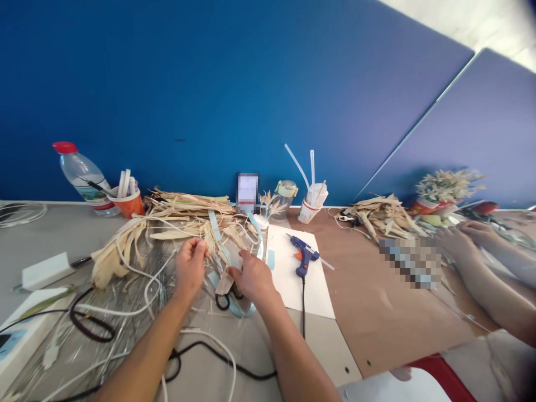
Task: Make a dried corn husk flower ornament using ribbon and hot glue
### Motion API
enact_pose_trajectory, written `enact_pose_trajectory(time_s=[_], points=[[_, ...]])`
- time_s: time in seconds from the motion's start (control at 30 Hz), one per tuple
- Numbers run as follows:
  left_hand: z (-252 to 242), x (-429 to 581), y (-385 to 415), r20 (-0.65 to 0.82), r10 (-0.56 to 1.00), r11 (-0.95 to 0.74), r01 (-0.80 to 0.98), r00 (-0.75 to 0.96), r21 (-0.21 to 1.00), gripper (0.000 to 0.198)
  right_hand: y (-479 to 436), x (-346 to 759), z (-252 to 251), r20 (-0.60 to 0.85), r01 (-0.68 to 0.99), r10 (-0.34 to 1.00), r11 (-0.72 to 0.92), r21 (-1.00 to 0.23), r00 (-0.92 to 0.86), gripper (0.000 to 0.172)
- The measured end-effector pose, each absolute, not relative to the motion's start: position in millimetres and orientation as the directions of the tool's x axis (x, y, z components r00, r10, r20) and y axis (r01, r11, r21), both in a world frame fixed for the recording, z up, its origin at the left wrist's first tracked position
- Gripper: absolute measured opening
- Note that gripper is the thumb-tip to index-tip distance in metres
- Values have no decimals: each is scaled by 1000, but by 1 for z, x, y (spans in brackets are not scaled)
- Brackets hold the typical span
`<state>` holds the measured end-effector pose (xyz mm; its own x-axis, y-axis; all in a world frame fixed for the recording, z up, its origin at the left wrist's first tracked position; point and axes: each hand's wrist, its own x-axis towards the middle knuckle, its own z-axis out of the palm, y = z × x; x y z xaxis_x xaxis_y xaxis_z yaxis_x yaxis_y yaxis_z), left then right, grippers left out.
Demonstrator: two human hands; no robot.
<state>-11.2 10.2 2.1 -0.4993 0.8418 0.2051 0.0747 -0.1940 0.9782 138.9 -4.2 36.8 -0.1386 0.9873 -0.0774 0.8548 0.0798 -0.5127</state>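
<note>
My left hand (191, 269) is raised over the table with thumb and fingers pinched together; whatever is between them is too small to make out. My right hand (254, 277) is beside it, back upward, with curled fingers whose grip is hidden. A pale flat scrap of husk (225, 283) shows at its thumb; I cannot tell whether it is held. Scissors with black handles (222, 302) lie partly under the scrap, between the hands. Light blue ribbon (214, 224) runs through the dried husks (188, 205) just beyond.
A blue glue gun (304, 255) rests on white paper (288, 289). White cable (147, 290) and black cord (218, 352) cross the table. A bottle (86, 176), an orange cup (129, 204) and a white cup (310, 211) stand behind. At right are another person's hands (456, 245).
</note>
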Motion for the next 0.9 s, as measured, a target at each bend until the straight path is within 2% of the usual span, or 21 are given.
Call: enact_pose_trajectory(time_s=[0.13,0.3,0.4,0.6,0.73,0.83,0.9], points=[[2,-15,13,203,821,-225,24,-534,974,17,-6,132,37,-111,890,981,95,-447,-160,48],[-3,-19,16,194,829,-231,-6,-524,973,16,-5,128,31,-84,883,987,80,-463,-134,56],[-6,-20,17,200,830,-235,-2,-520,972,16,-5,126,27,-102,884,983,90,-459,-153,49],[-4,-19,17,201,833,-237,-4,-515,971,16,7,131,24,-25,728,999,13,-686,-42,38],[0,-17,15,193,843,-226,-6,-502,974,17,20,146,30,32,656,996,-28,-754,79,25],[2,-16,14,181,842,-216,-10,-508,976,18,28,153,33,87,704,985,-43,-709,148,29],[3,-16,14,176,844,-207,-6,-506,978,18,28,154,36,114,773,979,-61,-632,171,41]])
